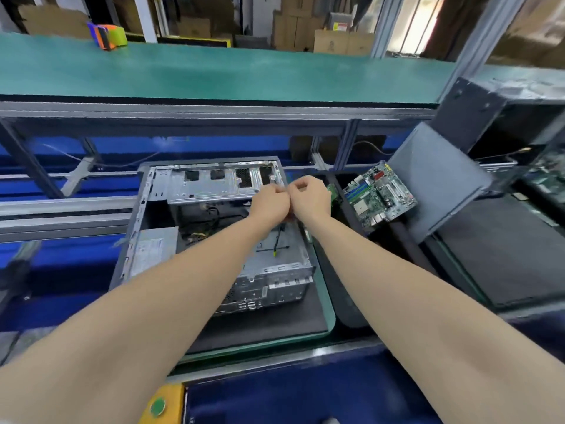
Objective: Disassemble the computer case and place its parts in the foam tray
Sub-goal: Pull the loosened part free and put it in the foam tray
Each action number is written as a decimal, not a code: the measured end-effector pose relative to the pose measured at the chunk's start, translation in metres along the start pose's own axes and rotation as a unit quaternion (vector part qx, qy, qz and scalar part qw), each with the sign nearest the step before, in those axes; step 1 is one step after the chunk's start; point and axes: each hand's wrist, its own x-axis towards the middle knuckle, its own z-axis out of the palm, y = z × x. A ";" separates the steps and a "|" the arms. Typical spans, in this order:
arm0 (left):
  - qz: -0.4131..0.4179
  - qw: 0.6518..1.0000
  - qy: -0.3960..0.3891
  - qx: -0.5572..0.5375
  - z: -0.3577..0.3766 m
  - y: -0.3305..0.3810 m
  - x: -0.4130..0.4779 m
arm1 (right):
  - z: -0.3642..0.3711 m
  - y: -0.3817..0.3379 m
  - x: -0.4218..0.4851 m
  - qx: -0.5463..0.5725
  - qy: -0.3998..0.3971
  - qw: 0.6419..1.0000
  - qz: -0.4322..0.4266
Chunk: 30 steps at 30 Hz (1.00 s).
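The open computer case lies on its side on a dark mat, its metal frame and a power supply showing. My left hand and my right hand meet above the case's far right corner, both with curled fingers, knuckles touching. What they pinch is hidden between them. A thin black cable runs down from under the hands into the case. A green motherboard leans in the black foam tray to the right.
A grey side panel leans behind the motherboard. Another dark tray sits farther right. A green shelf spans above the bench, with coloured blocks on it. A yellow box is at the near edge.
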 end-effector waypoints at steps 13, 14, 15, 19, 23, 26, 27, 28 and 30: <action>-0.090 0.966 -0.239 0.033 0.190 -0.023 -0.011 | -0.124 0.185 0.007 -0.089 0.014 0.977 0.195; -0.113 0.962 -0.249 0.010 0.200 -0.028 -0.011 | -0.130 0.201 0.007 -0.105 0.002 0.972 0.208; -0.131 0.958 -0.255 -0.002 0.208 -0.032 -0.012 | -0.135 0.217 0.007 -0.118 -0.008 0.968 0.221; -0.159 0.949 -0.271 0.017 0.236 -0.043 -0.018 | -0.151 0.263 0.010 -0.149 -0.059 0.956 0.247; -0.194 0.946 -0.258 0.025 0.259 -0.053 -0.021 | -0.152 0.287 0.012 -0.115 -0.095 0.951 0.270; -0.210 0.950 -0.230 0.027 0.274 -0.056 -0.023 | -0.149 0.295 0.017 -0.062 -0.093 0.948 0.299; -0.214 0.951 -0.222 0.029 0.277 -0.056 -0.024 | -0.148 0.296 0.020 -0.049 -0.091 0.947 0.305; -0.224 0.949 -0.218 0.029 0.279 -0.055 -0.025 | -0.146 0.297 0.025 -0.035 -0.088 0.944 0.316; -0.243 0.940 -0.238 0.027 0.283 -0.051 -0.028 | -0.146 0.299 0.032 0.003 -0.082 0.934 0.348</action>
